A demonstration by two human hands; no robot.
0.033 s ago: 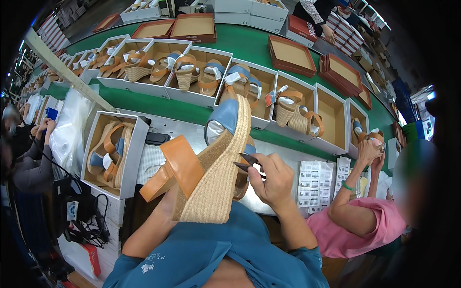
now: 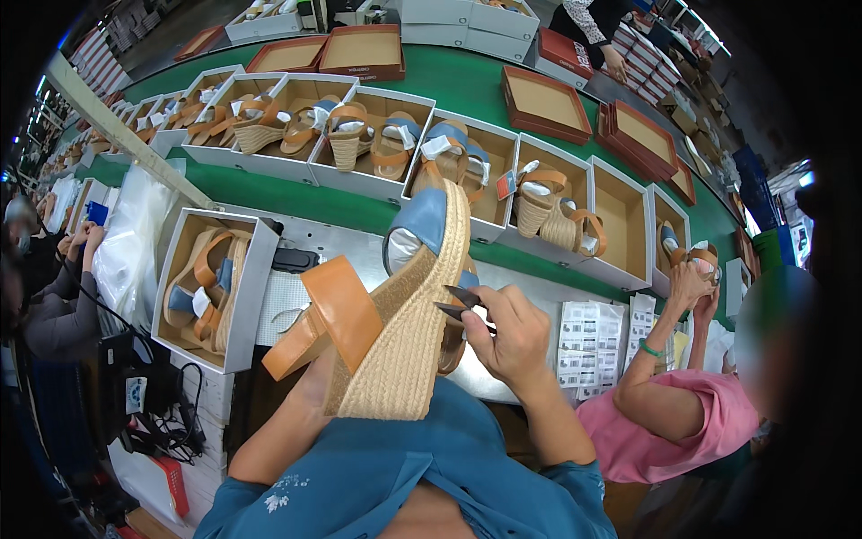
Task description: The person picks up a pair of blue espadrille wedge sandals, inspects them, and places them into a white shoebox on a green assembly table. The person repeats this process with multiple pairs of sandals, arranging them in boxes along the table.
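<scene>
A wedge sandal [image 2: 395, 359] with a woven rope-look sole, a tan ankle strap and a blue toe band stuffed with white paper is held up in front of me. My left hand [image 2: 312, 386] grips it from behind; the sandal hides most of its fingers. Black thread snips [image 2: 462, 303] are pinched in my right hand [image 2: 514, 337], their two pointed blades apart and at the sole's edge. Partly hidden behind the held sandal is another sandal [image 2: 452, 349] on the metal worktop [image 2: 359, 241].
A white box [image 2: 258, 310] with a sandal pair stands at left. Boxes of sandals line the green belt [image 2: 296, 205]; one box [image 2: 620, 220] holds none. Label sheets [image 2: 588, 346] lie at right. A co-worker in pink [image 2: 669, 409] handles a sandal; another person's hands [image 2: 83, 241] work at far left.
The snips' tips have shifted very slightly left along the sole's edge. The sandal has barely moved in my left hand.
</scene>
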